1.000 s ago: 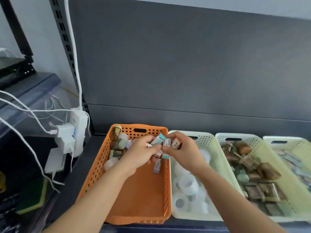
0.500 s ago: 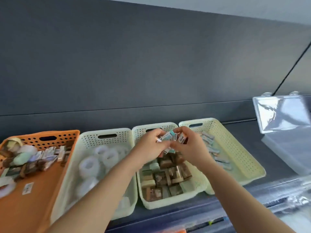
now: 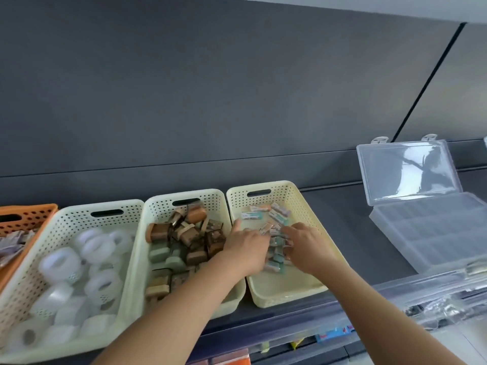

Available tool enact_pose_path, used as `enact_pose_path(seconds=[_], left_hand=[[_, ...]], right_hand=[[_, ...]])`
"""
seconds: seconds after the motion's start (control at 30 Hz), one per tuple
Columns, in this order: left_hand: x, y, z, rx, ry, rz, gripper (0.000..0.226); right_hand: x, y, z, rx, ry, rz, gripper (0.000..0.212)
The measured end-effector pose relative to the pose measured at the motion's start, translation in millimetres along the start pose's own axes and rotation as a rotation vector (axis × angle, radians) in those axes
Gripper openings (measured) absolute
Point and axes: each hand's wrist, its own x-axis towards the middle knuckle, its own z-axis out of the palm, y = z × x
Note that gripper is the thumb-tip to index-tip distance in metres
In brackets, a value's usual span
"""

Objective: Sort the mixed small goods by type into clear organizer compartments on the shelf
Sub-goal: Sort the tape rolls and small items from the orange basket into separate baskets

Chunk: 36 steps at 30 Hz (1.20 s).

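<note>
- Small packets (image 3: 274, 255), seemingly light, stiff and slick-wrapped, lie heaped under and between the fingers in the cream basket (image 3: 297, 196); pinch 1 by its long edges.
- Left hand (image 3: 246, 246) and right hand (image 3: 307, 245) cover the heap; I cannot tell whether their fingers grip any.
- The clear organizer (image 3: 434, 233) sits lid-up, well right of the fingers.

Count: 3 cream perforated plastic baskets (image 3: 76, 216) (image 3: 210, 200) (image 3: 291, 197), 1 orange perforated plastic basket (image 3: 31, 216), 1 clear lidded plastic organizer box (image 3: 434, 233), 2 hands (image 3: 247, 243) (image 3: 308, 245). Small goods blurred, uncountable.
</note>
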Motion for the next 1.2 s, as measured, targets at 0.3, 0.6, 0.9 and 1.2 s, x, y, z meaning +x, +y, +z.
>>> enact_pose_path(seconds=[0.3, 0.6, 0.9, 1.2], left_hand=[[-2, 4, -5, 0.069, -0.148, 0.026, 0.068], [-42, -41, -25, -0.263, 0.268, -0.070, 0.030], [-143, -152, -33, -0.141, 0.436, -0.423, 0.013], [-258, -276, -10, -0.063, 0.324, -0.686, 0.016]], right_hand=[[7, 5, 12, -0.072, -0.069, -0.081, 0.052], [26, -57, -12, 0.076, 0.183, -0.209, 0.042], [29, -199, -25, 0.199, 0.241, -0.525, 0.034], [32, -358, 9, 0.198, 0.119, -0.756, 0.030]])
